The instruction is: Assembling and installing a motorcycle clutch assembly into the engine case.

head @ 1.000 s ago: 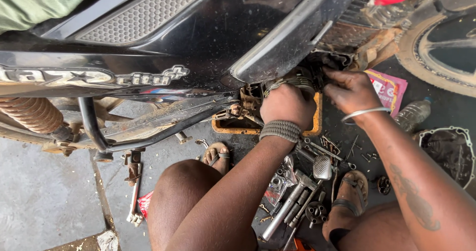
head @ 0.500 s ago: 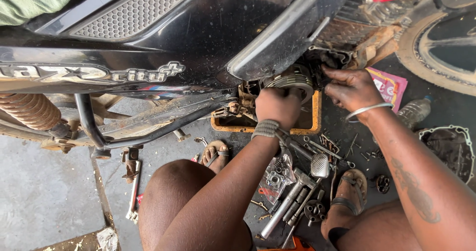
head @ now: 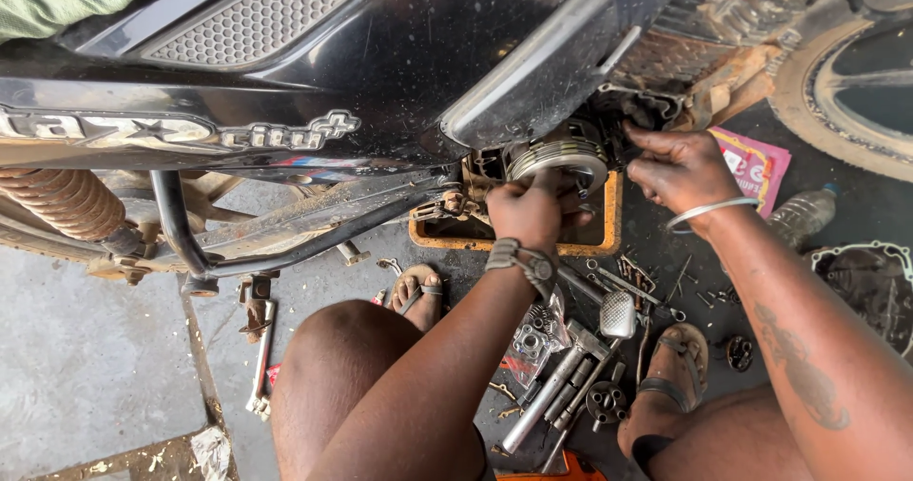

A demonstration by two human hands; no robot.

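Observation:
A black motorcycle (head: 380,53) stands over me with its engine side opened. My left hand (head: 529,212), with a braided band at the wrist, grips the round metal clutch pack (head: 561,158) that sticks out of the engine. My right hand (head: 677,169), with a silver bangle on the wrist, rests its fingers on the engine opening just right of the clutch pack. Whether it holds anything small is hidden. An orange-rimmed drain tray (head: 609,245) lies on the floor under the engine.
Sockets, wrenches, bolts and a hammer (head: 618,316) are scattered on the dark floor between my sandalled feet. An engine cover (head: 870,281) lies at the right, beside a plastic bottle (head: 801,215) and a pink packet (head: 759,163). A wrench (head: 261,367) lies at the left.
The clutch pack has come further out of the engine with my left hand on it. My right hand stays beside it. My view has shifted slightly.

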